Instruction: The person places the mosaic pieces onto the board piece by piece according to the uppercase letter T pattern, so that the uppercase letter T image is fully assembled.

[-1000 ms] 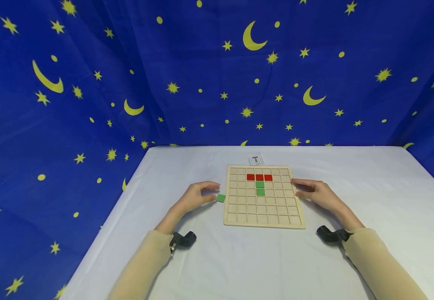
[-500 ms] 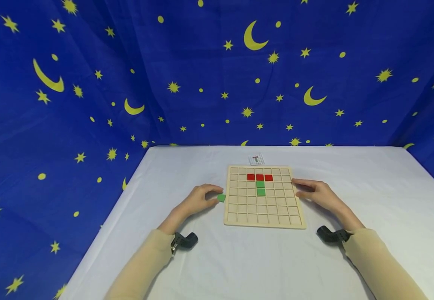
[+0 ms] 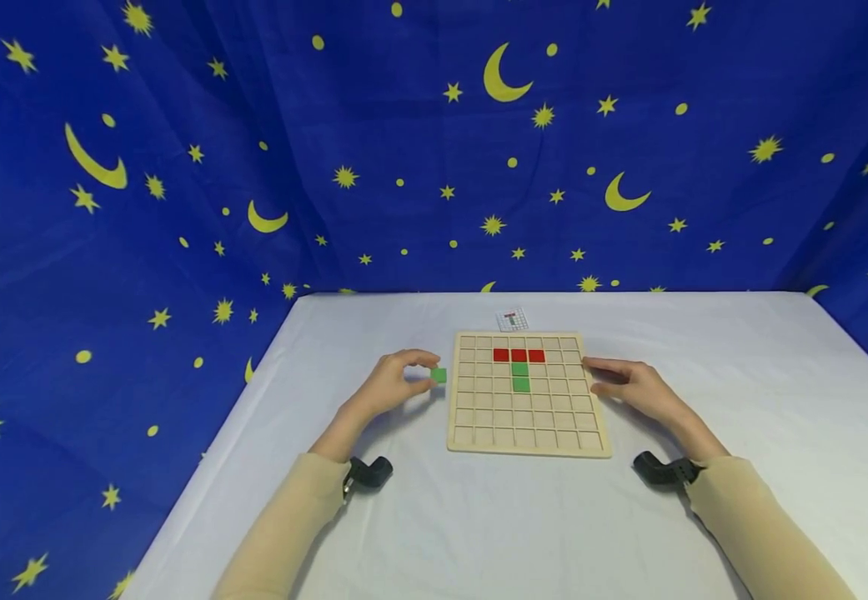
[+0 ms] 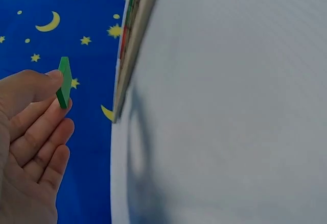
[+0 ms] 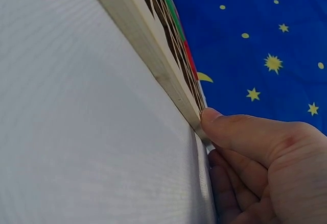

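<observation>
Between the thumb and fingertips of my left hand [image 3: 388, 385] is a small square green tile [image 3: 439, 376], pinched by its edges. The left wrist view shows this green tile [image 4: 65, 83] standing on edge above the table, just left of the wooden grid board [image 3: 526, 438]. On the board, a row of red tiles [image 3: 519, 356] has two green tiles [image 3: 521, 384] in a column below its middle. My right hand [image 3: 644, 392] rests its thumb and index fingertips against the board's right edge. In the right wrist view the thumb [image 5: 240, 132] touches the board's side.
A small printed card [image 3: 512, 320] with a T-shaped pattern lies behind the board. White cloth covers the table [image 3: 524, 525]. A blue curtain [image 3: 403, 125] with yellow moons and stars hangs at the back and left. Both wrists wear black camera mounts [image 3: 369, 472].
My left hand first moved right to the green tile beside the board, then took hold of it and raised it off the table. The right hand and board stayed in place.
</observation>
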`<state>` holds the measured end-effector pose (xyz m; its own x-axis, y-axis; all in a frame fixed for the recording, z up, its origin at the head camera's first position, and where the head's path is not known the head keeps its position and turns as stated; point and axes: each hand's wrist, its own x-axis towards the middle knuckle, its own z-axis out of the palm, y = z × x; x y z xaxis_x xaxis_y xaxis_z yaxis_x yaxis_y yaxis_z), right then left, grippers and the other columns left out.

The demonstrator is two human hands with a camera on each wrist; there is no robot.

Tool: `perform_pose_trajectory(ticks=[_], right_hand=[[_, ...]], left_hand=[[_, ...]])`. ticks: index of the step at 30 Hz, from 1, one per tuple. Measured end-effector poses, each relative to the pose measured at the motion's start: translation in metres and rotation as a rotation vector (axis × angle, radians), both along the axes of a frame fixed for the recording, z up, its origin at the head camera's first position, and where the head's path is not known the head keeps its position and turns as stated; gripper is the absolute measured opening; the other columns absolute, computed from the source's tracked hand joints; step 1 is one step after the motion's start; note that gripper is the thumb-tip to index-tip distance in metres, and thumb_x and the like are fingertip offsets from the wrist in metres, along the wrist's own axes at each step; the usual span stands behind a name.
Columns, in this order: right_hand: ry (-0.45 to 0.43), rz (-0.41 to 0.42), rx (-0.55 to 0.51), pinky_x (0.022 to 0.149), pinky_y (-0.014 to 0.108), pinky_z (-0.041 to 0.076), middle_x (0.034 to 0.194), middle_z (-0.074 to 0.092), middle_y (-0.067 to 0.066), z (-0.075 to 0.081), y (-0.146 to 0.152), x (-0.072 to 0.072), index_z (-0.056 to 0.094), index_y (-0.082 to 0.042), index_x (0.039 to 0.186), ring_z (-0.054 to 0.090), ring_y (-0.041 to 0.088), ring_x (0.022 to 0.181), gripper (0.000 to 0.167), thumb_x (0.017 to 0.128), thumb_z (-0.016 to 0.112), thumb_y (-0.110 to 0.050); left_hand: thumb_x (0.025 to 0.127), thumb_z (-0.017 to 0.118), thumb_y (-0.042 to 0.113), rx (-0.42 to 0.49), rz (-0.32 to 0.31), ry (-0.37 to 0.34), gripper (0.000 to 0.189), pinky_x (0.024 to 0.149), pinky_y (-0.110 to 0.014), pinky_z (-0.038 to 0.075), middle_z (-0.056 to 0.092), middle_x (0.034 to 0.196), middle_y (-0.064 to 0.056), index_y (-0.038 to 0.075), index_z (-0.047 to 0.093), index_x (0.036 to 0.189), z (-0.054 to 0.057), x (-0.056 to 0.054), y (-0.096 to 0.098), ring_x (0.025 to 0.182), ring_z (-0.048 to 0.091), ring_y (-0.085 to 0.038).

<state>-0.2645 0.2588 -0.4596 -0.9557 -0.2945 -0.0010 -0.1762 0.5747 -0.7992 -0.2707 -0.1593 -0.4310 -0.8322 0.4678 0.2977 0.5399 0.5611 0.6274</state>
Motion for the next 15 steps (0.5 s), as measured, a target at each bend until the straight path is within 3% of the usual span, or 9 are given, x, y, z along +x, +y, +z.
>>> perform_pose_trajectory(ticks=[6, 15], right_hand=[[-0.001, -0.004, 0.011, 0.106, 0.054, 0.026, 0.14, 0.045, 0.017, 0.0, 0.0, 0.0, 0.051, -0.004, 0.135, 0.034, 0.038, 0.132, 0.057, 0.087, 0.07, -0.028], [0.002, -0.004, 0.005, 0.106, 0.055, 0.025, 0.139, 0.046, 0.017, -0.001, 0.0, 0.0, 0.052, -0.005, 0.135, 0.033, 0.038, 0.132, 0.057, 0.086, 0.07, -0.029]], left_hand=[[0.083, 0.074, 0.014, 0.01, -0.018, -0.013, 0.035, 0.093, -0.043, 0.045, 0.068, 0.104, -0.001, 0.007, 0.066, 0.116, 0.012, 0.0, 0.011, 0.101, 0.06, -0.02], [0.083, 0.073, 0.015, 0.05, -0.076, -0.033, 0.037, 0.097, -0.042, 0.041, 0.068, 0.104, -0.001, 0.005, 0.064, 0.118, 0.019, -0.002, 0.044, 0.104, 0.058, -0.019]])
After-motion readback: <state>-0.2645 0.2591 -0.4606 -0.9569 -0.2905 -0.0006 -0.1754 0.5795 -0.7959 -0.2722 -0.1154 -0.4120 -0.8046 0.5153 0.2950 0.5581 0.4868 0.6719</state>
